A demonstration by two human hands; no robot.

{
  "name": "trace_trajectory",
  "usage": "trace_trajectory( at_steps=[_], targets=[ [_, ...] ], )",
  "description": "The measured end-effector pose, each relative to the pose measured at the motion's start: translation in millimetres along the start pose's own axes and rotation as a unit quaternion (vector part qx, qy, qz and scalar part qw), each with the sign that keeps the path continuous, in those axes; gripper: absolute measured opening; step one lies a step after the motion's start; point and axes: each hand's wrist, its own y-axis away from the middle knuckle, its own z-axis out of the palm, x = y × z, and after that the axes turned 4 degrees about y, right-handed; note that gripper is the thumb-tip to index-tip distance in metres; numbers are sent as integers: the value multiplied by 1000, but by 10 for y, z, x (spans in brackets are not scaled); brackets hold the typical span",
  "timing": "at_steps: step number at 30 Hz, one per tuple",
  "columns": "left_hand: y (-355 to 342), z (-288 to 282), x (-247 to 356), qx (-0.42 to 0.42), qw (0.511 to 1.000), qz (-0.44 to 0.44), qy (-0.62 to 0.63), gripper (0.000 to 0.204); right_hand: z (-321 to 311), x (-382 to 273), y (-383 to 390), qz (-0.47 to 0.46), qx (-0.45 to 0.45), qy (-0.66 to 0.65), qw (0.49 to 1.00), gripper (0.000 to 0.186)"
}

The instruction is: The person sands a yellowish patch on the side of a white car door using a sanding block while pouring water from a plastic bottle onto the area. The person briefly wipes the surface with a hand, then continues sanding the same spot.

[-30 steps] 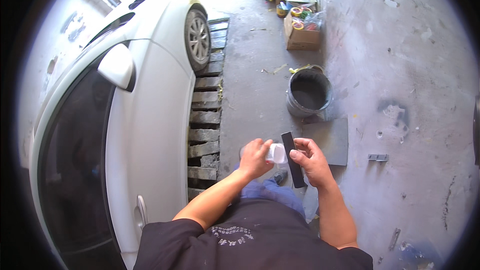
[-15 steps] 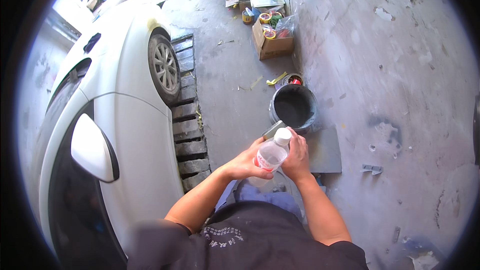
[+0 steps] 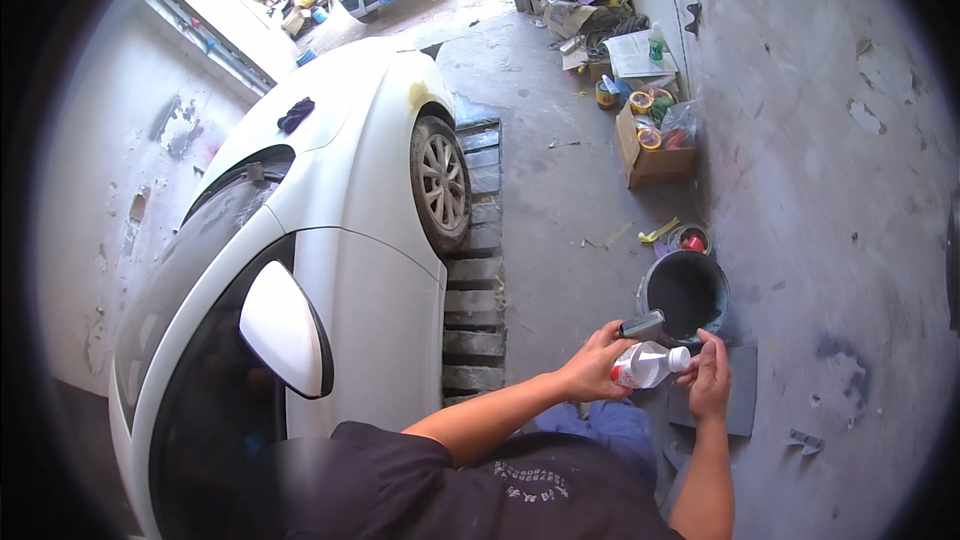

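Observation:
My left hand (image 3: 592,365) is closed around a clear plastic bottle (image 3: 650,366) with a white cap and a red-and-white label. The bottle lies tilted, cap pointing right. A flat grey block (image 3: 642,325) sticks out above the bottle, at the fingers of the same hand. Beside the cap is my right hand (image 3: 709,378), its index finger raised and apart from the thumb. The thumb side is close to the cap; whether it touches is unclear. Just beyond both hands stands a dark round bucket (image 3: 722,292).
A white car (image 3: 385,290) with a protruding mirror (image 3: 282,328) stands on the left, beside a slatted floor grate (image 3: 474,302). Along the right wall (image 3: 830,210) are a cardboard box (image 3: 660,166) with tape rolls and a small can (image 3: 692,238). A grey board (image 3: 738,410) lies by the bucket.
The view has swung left, so the scene sits further right. The bottle has tipped from near upright to lying rightward. My right hand has come off the bottle's far side to beside its cap.

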Motion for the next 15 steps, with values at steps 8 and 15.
trace_trajectory(
  at_steps=[8,15],
  targets=[
    [-486,391,91,99,981,13,-166,78,-236,-383,-371,-129,-5,353,927,44],
    [-844,409,116,-20,998,40,-54,77,-742,-361,-518,-399,-23,364,841,42]
  ],
)
